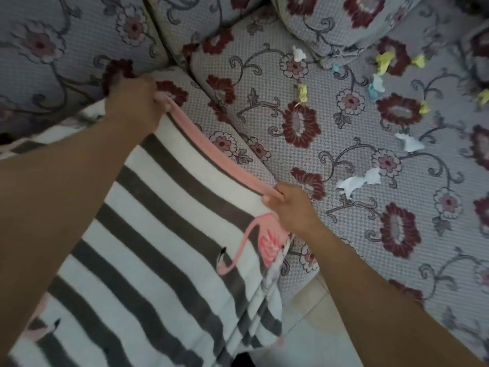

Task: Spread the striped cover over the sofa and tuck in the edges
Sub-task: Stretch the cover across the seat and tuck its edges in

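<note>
1. So the striped cover (148, 234) is a soft fleecy-looking blanket, grey and white stripes with a pink trim (217, 152) along the top edge and a pink flamingo print on it. Right now it sits over the left end of the sofa (344, 160), draped from up near the armrest side down over the front toward the floor (312, 313)

2. Left hand (132, 104) has its grip closed on the pink trim up near the back cushions, fingers curled round the edge. Right hand (291, 205) pinches the same trim lower down, near the front of the seat. The trim runs fairly taut between the two

3. Handling-wise I'd guess it's light and totally floppy, no stiffness at all, so it will sag and bunch wherever it isn't held. You can see it already folding into pleats below the right hand

4. The trim looks like the best place to hold. It's a thicker hem, so it shouldn't slip out of the fingers the way the fuzzy middle might

5. Most of the seat is uncovered, so I'd say the job is early. To spread it, pull that edge across to the right with hands kept well apart

6. Heads up: there are scraps of paper (370, 178) scattered on the seat, white, yellow and blue ones. The cover would just go over them and trap them underneath

7. Nothing fragile here, worst case is wrinkles
</note>
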### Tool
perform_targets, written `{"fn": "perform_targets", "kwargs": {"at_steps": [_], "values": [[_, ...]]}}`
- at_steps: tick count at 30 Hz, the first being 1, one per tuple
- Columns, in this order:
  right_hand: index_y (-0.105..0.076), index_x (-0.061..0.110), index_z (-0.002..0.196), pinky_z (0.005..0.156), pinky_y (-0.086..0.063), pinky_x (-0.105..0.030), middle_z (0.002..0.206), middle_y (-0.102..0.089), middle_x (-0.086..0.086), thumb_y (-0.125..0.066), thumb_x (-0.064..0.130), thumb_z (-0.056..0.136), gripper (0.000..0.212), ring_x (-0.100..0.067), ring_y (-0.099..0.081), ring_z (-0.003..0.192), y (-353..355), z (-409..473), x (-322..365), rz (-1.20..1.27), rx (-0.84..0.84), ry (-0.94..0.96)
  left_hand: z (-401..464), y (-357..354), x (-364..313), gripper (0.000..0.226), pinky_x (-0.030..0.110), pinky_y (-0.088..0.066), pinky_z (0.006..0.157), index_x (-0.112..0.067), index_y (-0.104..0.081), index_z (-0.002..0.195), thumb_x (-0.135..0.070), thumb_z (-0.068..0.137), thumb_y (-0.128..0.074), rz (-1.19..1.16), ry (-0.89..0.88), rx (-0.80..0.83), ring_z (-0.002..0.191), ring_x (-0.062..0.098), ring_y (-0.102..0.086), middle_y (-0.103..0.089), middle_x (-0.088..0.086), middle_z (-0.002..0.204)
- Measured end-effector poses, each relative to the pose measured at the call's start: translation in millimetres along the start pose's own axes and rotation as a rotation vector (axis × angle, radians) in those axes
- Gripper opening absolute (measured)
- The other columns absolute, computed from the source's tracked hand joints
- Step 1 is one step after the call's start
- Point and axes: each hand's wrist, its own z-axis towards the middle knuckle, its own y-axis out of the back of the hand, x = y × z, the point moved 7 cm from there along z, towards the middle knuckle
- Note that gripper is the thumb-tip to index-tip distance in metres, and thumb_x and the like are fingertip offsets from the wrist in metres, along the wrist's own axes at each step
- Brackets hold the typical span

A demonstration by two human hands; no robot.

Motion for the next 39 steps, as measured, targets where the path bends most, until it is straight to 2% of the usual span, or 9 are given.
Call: {"fn": "perform_targets", "kwargs": {"at_steps": [7,12,17,22,26,32,35,37,39], "values": [[-0.054,0.016,0.09,0.066,-0.044,-0.029,0.075,-0.055,0.002,-0.048,0.041,0.096,0.027,-0.021,-0.058,0.074,-25,35,-48,-0.535,0.016,-0.068,-13,-105,-17,0.038,0.045,-0.038,0.104,0.003,-0.044,0.127,-0.015,0.094,-0.048,-0.183,0.114,0.339,0.121,0.041,-0.047,-0.05,0.027,0.13],[-0.051,0.015,0.088,0.072,-0.049,-0.032,0.086,-0.061,-0.005,-0.053,0.034,0.094,0.02,-0.026,-0.062,0.085,-34,47,-41,-0.617,-0.005,-0.064,-34,-137,-13,0.07,0.038,-0.038,0.106,-0.023,-0.022,0.148,-0.018,0.09,-0.06,-0.39,0.111,0.571,0.134,0.029,-0.04,-0.033,0.007,0.152],[-0.053,0.011,0.099,0.069,-0.043,-0.03,0.094,-0.062,-0.008,-0.057,0.014,0.085,0.015,-0.028,-0.061,0.09,-51,64,11,-0.678,0.028,0.065,-41,-105,-1,0.059,0.031,-0.04,0.104,-0.024,-0.03,0.145,-0.014,0.092,-0.055,-0.569,0.119,0.503,0.129,0.023,-0.046,-0.049,0.012,0.139],[-0.051,0.006,0.123,0.098,-0.042,-0.037,0.123,-0.057,-0.013,-0.061,0.026,0.089,0.04,-0.031,-0.052,0.116,-89,87,90,-0.652,0.01,0.249,-60,-59,40,0.038,0.024,-0.043,0.092,-0.006,-0.053,0.129,-0.003,0.091,-0.05,-0.579,0.111,0.347,0.111,0.027,-0.058,-0.06,0.016,0.126],[-0.037,0.006,0.14,0.107,-0.033,-0.042,0.141,-0.045,-0.017,-0.056,0.029,0.093,0.055,-0.034,-0.04,0.13,-134,114,154,-0.592,0.042,0.394,-87,-32,117,0.042,0.03,-0.036,0.109,-0.007,-0.054,0.131,0.0,0.089,-0.05,-0.507,0.208,0.151,0.125,0.028,-0.051,-0.055,0.015,0.134],[-0.017,0.01,0.149,0.117,-0.017,-0.05,0.157,-0.019,-0.014,-0.045,0.039,0.096,0.067,-0.032,-0.019,0.144,-199,168,195,-0.784,0.033,0.387,-136,-33,225,0.053,0.034,-0.035,0.105,-0.015,-0.043,0.14,-0.004,0.088,-0.05,-0.378,0.447,0.082,0.128,0.031,-0.044,-0.044,0.013,0.143],[-0.006,0.009,0.151,0.116,-0.015,-0.051,0.158,-0.014,-0.018,-0.048,0.046,0.093,0.08,-0.036,-0.018,0.144,-209,190,189,-0.761,0.034,0.191,-148,-46,248,0.056,0.032,-0.032,0.108,-0.015,-0.038,0.143,-0.004,0.09,-0.049,-0.369,0.453,0.094,0.133,0.029,-0.039,-0.039,0.011,0.148],[-0.018,0.003,0.149,0.114,-0.027,-0.041,0.152,-0.031,-0.018,-0.062,0.038,0.087,0.084,-0.034,-0.031,0.14,-218,192,189,-0.607,0.083,0.1,-153,-54,253,0.059,0.031,-0.028,0.111,-0.016,-0.034,0.145,-0.003,0.089,-0.048,-0.384,0.462,0.077,0.137,0.027,-0.034,-0.034,0.011,0.151],[-0.055,0.003,0.128,0.089,-0.048,-0.027,0.12,-0.062,-0.012,-0.073,0.019,0.078,0.056,-0.028,-0.059,0.114,-236,174,202,-0.433,0.229,0.21,-153,-56,251,0.067,0.031,-0.026,0.112,-0.015,-0.028,0.148,0.001,0.086,-0.049,-0.415,0.443,0.032,0.139,0.028,-0.03,-0.03,0.012,0.152]]}}
